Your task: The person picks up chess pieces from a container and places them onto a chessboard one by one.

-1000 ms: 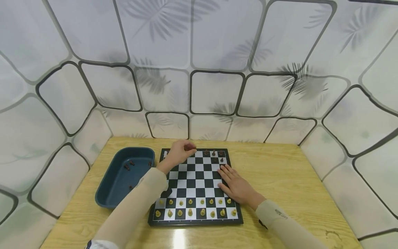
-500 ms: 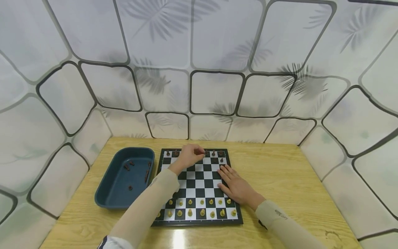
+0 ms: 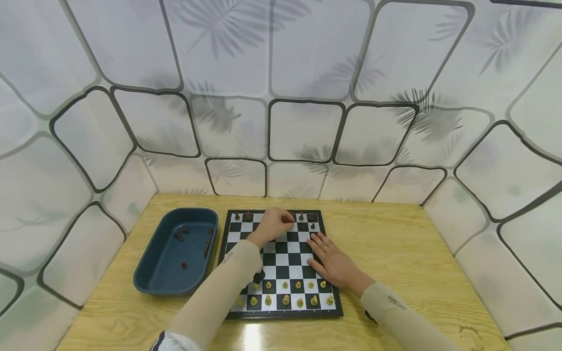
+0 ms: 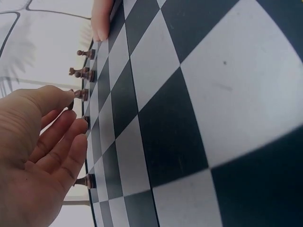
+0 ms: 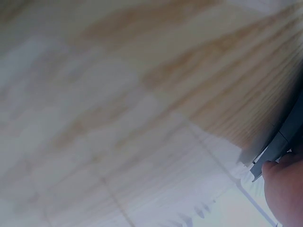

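Observation:
My left hand (image 3: 273,226) reaches over the far side of a black and white chessboard (image 3: 281,259). Its thumb and fingertips pinch a small dark brown chess piece (image 4: 71,103), mostly covered by the fingers, close beside other brown pieces. Along the far edge stand brown chess pieces, among them one (image 3: 301,216) to the right of this hand. My right hand (image 3: 330,261) lies flat on the board's right edge, fingers straight. Yellow chess pieces (image 3: 286,301) line the two near rows, some of them hidden behind the left sleeve.
To the left of the board is a blue plastic bin (image 3: 151,286) with several brown chess pieces lying in it. Both stand on a light wooden table (image 3: 386,234). Patterned panels (image 3: 303,131) close off the back and both sides.
My left hand has moved right along the far rows and slightly toward me, uncovering brown pieces at the far left corner. My right hand has stayed in place.

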The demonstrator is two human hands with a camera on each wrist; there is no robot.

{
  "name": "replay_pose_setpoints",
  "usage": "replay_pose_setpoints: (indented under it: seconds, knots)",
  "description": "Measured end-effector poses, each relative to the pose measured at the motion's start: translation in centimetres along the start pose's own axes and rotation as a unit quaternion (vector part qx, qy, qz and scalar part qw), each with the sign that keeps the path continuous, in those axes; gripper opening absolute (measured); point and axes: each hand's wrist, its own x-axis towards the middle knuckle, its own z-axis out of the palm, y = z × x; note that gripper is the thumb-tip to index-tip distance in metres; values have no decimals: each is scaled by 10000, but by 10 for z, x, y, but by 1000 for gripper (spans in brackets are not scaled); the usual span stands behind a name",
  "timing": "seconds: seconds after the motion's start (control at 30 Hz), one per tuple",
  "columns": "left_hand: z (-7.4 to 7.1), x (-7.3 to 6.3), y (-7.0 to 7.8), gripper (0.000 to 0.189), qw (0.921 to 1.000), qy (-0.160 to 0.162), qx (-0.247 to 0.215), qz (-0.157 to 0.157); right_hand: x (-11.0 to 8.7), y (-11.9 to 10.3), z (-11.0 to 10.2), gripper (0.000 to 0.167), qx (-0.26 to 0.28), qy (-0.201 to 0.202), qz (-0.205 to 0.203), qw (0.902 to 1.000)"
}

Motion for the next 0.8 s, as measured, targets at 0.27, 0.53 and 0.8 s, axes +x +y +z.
replay_pose_setpoints:
  seconds: [0.27,0.53,0.8]
  knots:
    - [9,4,0,12,9995,42,284,-146,-1,-2,-2,69,-18,-17,-3,10000]
    - [13,5,-4,14,9988,40,257,-404,-2,-1,-2,69,10,-4,2,10000]
    - [13,8,-8,13,9991,39,302,-289,-1,-3,-4,70,47,-59,49,10000]
